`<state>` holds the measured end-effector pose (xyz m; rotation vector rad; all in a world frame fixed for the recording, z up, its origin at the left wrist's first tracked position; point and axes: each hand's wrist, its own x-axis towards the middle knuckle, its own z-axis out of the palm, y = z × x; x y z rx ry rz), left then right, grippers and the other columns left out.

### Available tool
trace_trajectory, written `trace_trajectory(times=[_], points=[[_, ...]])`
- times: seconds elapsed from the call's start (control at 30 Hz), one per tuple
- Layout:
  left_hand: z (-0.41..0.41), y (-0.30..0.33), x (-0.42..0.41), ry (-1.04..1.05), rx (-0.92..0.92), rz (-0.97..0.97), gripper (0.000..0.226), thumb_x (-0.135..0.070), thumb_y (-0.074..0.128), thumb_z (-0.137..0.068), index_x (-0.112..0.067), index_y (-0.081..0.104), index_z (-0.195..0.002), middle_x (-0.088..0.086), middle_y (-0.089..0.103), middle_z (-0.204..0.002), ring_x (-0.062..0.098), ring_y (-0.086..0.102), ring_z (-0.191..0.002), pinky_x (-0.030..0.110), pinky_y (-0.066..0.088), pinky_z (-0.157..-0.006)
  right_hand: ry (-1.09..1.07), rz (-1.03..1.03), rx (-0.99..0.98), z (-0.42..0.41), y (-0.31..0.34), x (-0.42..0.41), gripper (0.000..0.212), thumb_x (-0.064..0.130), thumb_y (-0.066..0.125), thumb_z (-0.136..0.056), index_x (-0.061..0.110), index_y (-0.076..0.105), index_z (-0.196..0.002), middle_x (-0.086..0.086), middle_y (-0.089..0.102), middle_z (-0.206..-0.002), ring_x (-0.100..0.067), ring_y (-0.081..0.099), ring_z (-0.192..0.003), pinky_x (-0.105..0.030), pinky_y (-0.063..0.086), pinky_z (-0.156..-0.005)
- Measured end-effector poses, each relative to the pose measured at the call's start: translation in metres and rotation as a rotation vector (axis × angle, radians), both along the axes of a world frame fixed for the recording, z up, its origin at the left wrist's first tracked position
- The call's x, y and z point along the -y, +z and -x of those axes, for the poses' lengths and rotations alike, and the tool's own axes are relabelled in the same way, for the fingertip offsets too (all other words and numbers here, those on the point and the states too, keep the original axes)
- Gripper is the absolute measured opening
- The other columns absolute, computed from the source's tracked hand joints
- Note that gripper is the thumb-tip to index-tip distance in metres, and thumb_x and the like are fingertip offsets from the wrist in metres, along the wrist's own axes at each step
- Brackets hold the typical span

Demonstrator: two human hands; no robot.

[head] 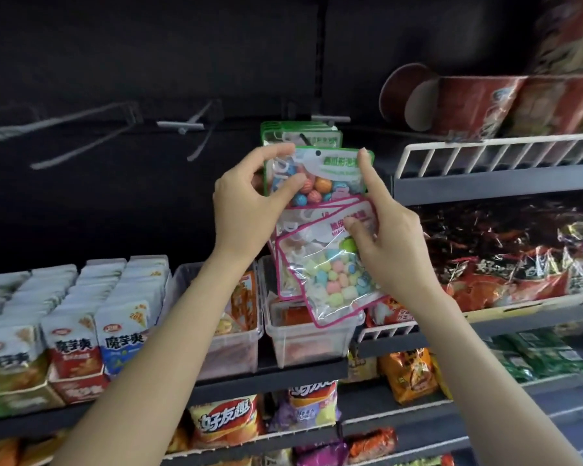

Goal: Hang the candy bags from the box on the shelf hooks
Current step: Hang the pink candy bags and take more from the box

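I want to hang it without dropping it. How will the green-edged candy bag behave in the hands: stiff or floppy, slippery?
The green bag is probably floppy: it is thin clear film. It likely hangs bottom-heavy, since the round candies sit low in it. The glossy film may be a little slippery, so the left hand pinching its edge seems wise.

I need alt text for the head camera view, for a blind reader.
Two hands lift candy bags toward a shelf hook: the left hand pinches a green-edged bag, the right hand holds pink-edged bags.
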<state>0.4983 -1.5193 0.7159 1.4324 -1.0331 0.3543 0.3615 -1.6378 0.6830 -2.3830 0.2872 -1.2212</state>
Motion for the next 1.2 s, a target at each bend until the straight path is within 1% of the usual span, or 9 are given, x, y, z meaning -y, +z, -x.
trace_trajectory(times=[0.27,0.5,0.6,0.73,0.83,0.97,1.03,1.1,1.2], points=[[-0.012,-0.003,0.008,0.009,0.047,-0.039,0.034,-0.029,0.07,-0.086,-0.028,0.062,-0.119,-0.01,0.067,-0.113,0.005,0.065,-0.104,0.04,0.058,-0.081,0.047,-0.187,-0.012,-0.011,-0.002,0.0,0.079,0.006,0.056,-0.096,0.03,0.008,-0.154,-0.006,0.066,-0.104,-0.021,0.066,-0.085,-0.043,0.057,-0.077],[-0.045,-0.008,0.033,0.079,0.047,-0.036,0.037,-0.027,0.071,-0.084,-0.024,0.064,-0.121,-0.015,0.064,-0.114,0.004,0.062,-0.108,0.042,0.054,-0.091,-0.049,-0.289,0.014,-0.03,-0.001,0.004,0.085,0.005,0.058,-0.094,0.028,0.005,-0.155,0.001,0.06,-0.124,-0.011,0.064,-0.083,-0.023,0.053,-0.077],[-0.059,-0.008,0.047,0.141,0.037,-0.024,0.038,-0.027,0.072,-0.083,-0.025,0.065,-0.121,-0.015,0.066,-0.113,0.005,0.062,-0.107,0.042,0.051,-0.095,-0.115,-0.263,0.033,-0.03,-0.012,0.0,0.071,0.004,0.06,-0.093,0.019,0.025,-0.152,0.0,0.055,-0.134,0.002,0.059,-0.084,-0.017,0.048,-0.082],[-0.063,-0.008,0.058,0.222,0.031,-0.06,0.04,-0.03,0.072,-0.084,-0.026,0.064,-0.123,-0.007,0.067,-0.118,0.009,0.06,-0.112,0.029,0.045,-0.1,-0.131,-0.218,0.192,-0.02,-0.027,0.0,0.035,0.003,0.062,-0.091,0.015,0.063,-0.123,0.011,0.068,-0.108,0.007,0.06,-0.081,-0.009,0.048,-0.069],[-0.058,-0.007,0.053,0.214,0.027,-0.147,0.041,-0.034,0.068,-0.087,-0.027,0.061,-0.127,-0.002,0.061,-0.127,0.011,0.054,-0.118,0.035,0.044,-0.101,-0.12,-0.161,0.293,-0.007,-0.028,-0.004,0.027,0.002,0.064,-0.09,0.017,0.066,-0.112,0.027,0.06,-0.098,0.006,0.061,-0.089,-0.008,0.047,-0.073],[-0.022,-0.016,0.014,0.021,-0.072,-0.08,0.028,-0.039,0.054,-0.096,-0.036,0.056,-0.123,-0.003,0.035,-0.149,0.005,0.033,-0.137,0.028,0.031,-0.112,-0.041,-0.175,0.397,0.011,-0.026,-0.006,0.03,0.004,0.063,-0.091,0.027,0.06,-0.108,0.025,0.062,-0.089,-0.006,0.062,-0.078,-0.02,0.05,-0.067],[0.0,-0.026,-0.012,-0.141,-0.193,-0.057,0.031,-0.049,0.054,-0.093,-0.037,0.052,-0.121,-0.008,0.043,-0.144,0.003,0.042,-0.131,0.025,0.035,-0.11,0.015,-0.23,0.436,0.016,-0.025,-0.006,0.031,0.004,0.063,-0.092,0.03,0.06,-0.108,0.021,0.062,-0.087,-0.016,0.057,-0.069,-0.03,0.048,-0.061],[0.014,-0.031,-0.029,-0.336,-0.357,-0.137,0.041,-0.059,0.053,-0.089,-0.035,0.051,-0.122,-0.006,0.056,-0.133,0.005,0.053,-0.122,0.028,0.042,-0.105,0.078,-0.292,0.479,0.019,-0.024,-0.006,0.029,0.003,0.064,-0.091,0.024,0.061,-0.111,0.021,0.062,-0.089,-0.008,0.058,-0.072,-0.022,0.048,-0.064],[0.023,-0.029,-0.043,-0.371,-0.395,-0.202,0.028,-0.037,0.05,-0.095,-0.021,0.064,-0.112,-0.003,0.071,-0.109,0.009,0.065,-0.105,0.025,0.05,-0.094,0.129,-0.341,0.49,0.02,-0.022,-0.011,0.029,0.003,0.063,-0.091,0.019,0.061,-0.115,0.021,0.064,-0.088,0.001,0.059,-0.075,-0.013,0.048,-0.068]])
